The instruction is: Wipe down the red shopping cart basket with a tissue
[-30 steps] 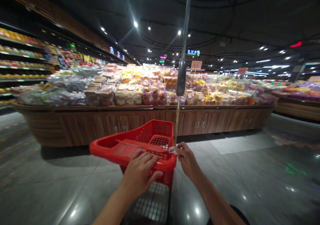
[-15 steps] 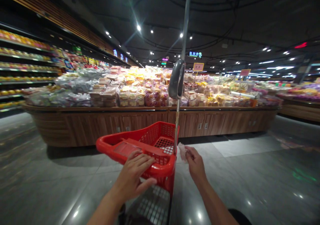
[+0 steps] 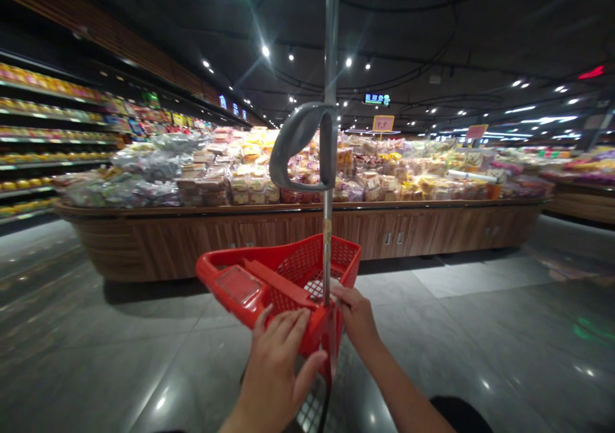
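Observation:
A red rolling shopping basket (image 3: 283, 252) stands on the floor in front of me, its tall metal pole (image 3: 327, 241) rising from the near corner. On the pole sits a grey loop handle (image 3: 281, 154). My left hand (image 3: 281, 356) lies over the basket's near rim, fingers stretched out and thumb apart. My right hand (image 3: 358, 314) is at the basket's right side, just beside the pole. Its fingers are pinched on a pale crumpled tissue (image 3: 335, 284), mostly hidden behind the pole and fingers. The basket's floor shows only in part, as an open grid.
A long wooden display counter (image 3: 269, 225) heaped with packaged food (image 3: 254, 180) runs across in front. Stocked shelves (image 3: 48, 138) line the left side. Price signs (image 3: 383, 123) stand above the goods. Grey shiny floor tiles (image 3: 432, 330) surround the basket.
The basket has turned, so its pole and handle swung left and the handle's loop shows wider. My right hand came in from the right to the basket. My left hand shifted slightly right.

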Motion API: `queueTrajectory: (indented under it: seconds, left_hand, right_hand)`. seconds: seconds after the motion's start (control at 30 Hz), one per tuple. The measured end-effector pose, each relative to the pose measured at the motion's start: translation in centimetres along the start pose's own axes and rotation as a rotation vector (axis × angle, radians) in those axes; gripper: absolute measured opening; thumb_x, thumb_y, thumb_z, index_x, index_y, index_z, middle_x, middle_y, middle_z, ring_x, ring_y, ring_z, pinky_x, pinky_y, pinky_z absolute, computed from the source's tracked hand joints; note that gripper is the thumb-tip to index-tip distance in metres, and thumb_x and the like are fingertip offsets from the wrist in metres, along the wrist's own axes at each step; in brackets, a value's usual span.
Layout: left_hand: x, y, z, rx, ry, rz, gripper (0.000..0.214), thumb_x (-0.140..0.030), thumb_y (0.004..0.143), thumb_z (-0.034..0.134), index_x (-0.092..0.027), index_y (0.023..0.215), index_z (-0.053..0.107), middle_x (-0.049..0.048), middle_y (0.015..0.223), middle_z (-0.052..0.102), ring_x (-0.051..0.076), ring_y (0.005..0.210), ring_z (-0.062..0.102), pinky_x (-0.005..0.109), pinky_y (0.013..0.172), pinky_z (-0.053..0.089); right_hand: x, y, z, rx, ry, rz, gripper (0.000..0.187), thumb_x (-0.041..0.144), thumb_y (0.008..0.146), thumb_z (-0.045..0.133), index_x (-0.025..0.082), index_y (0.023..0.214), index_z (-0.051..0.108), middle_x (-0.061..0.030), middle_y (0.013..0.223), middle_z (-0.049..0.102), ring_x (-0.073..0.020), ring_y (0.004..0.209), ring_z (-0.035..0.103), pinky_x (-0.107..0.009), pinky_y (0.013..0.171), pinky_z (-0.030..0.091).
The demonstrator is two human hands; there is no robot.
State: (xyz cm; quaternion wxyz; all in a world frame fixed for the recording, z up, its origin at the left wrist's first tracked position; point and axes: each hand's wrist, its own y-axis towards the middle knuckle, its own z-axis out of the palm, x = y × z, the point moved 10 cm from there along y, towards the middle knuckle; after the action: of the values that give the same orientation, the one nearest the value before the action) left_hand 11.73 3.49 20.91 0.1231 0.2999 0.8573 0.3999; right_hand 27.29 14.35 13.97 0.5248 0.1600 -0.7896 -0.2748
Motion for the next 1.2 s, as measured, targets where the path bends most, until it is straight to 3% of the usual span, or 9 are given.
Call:
queueTrajectory:
  seconds: [0.13, 0.6, 0.77, 0.93, 1.1, 1.2]
  left_hand:
    - [0.0, -0.3, 0.2, -0.081, -0.037, -0.172, 0.019, -0.032, 0.082, 0.058, -0.021, 0.096, 0.064, 0.0016, 0.083, 0.071, 0.021, 0.080, 0.061, 0.048, 0.096, 0.029]
    - [1.5, -0.6, -1.0, -0.111, -0.135, -0.132, 0.014, -0.028, 0.081, 0.060, -0.023, 0.093, 0.064, -0.0011, 0.079, 0.070, 0.017, 0.075, 0.061, 0.049, 0.098, 0.028]
    - [2.1, -1.0, -1.3, -0.110, -0.146, -0.117, 0.015, -0.027, 0.080, 0.061, -0.024, 0.095, 0.064, -0.0013, 0.079, 0.070, 0.017, 0.077, 0.061, 0.047, 0.099, 0.028]
    - [2.8, -1.1, -1.6, -0.084, -0.168, -0.097, 0.013, -0.027, 0.081, 0.060, -0.024, 0.092, 0.065, -0.0011, 0.079, 0.071, 0.015, 0.076, 0.061, 0.044, 0.100, 0.028]
    - [3.3, -1.3, -1.4, -0.034, -0.133, -0.013, 0.017, -0.026, 0.080, 0.061, -0.023, 0.097, 0.063, -0.0012, 0.082, 0.070, 0.016, 0.078, 0.060, 0.046, 0.099, 0.027]
    - [4.1, -1.5, -1.1, -0.010, -0.106, -0.014, 0.017, -0.027, 0.080, 0.061, -0.023, 0.096, 0.063, -0.0015, 0.081, 0.069, 0.016, 0.079, 0.060, 0.047, 0.099, 0.027]
  right_hand:
    - [0.6, -0.8, 0.0, 0.008, 0.015, -0.011, 0.037, 0.008, 0.076, 0.049, 0.026, 0.097, 0.073, -0.0030, 0.096, 0.072, -0.0203, 0.093, 0.063, -0.037, 0.086, 0.049]
    - [1.1, -0.9, 0.1, 0.007, -0.019, 0.038, 0.033, 0.010, 0.075, 0.050, 0.023, 0.095, 0.073, -0.0052, 0.093, 0.072, -0.0212, 0.089, 0.064, -0.036, 0.084, 0.049]
    - [2.3, -1.4, 1.3, 0.087, 0.044, 0.011, 0.037, 0.008, 0.076, 0.046, 0.024, 0.098, 0.071, -0.0035, 0.092, 0.071, -0.0198, 0.089, 0.064, -0.034, 0.082, 0.050]
    - [2.1, -1.4, 0.6, 0.057, 0.001, 0.049, 0.031, 0.013, 0.078, 0.049, 0.022, 0.097, 0.071, -0.0058, 0.097, 0.072, -0.0220, 0.092, 0.065, -0.038, 0.085, 0.049]
    - [2.8, -1.9, 1.7, 0.212, 0.063, 0.031, 0.031, 0.015, 0.078, 0.054, 0.023, 0.103, 0.069, -0.0049, 0.103, 0.070, -0.0221, 0.097, 0.064, -0.036, 0.085, 0.049]
    - [2.2, -1.3, 1.7, 0.246, 0.055, 0.066, 0.030, 0.012, 0.074, 0.053, 0.022, 0.096, 0.071, -0.0043, 0.095, 0.073, -0.0225, 0.089, 0.066, -0.036, 0.079, 0.051]
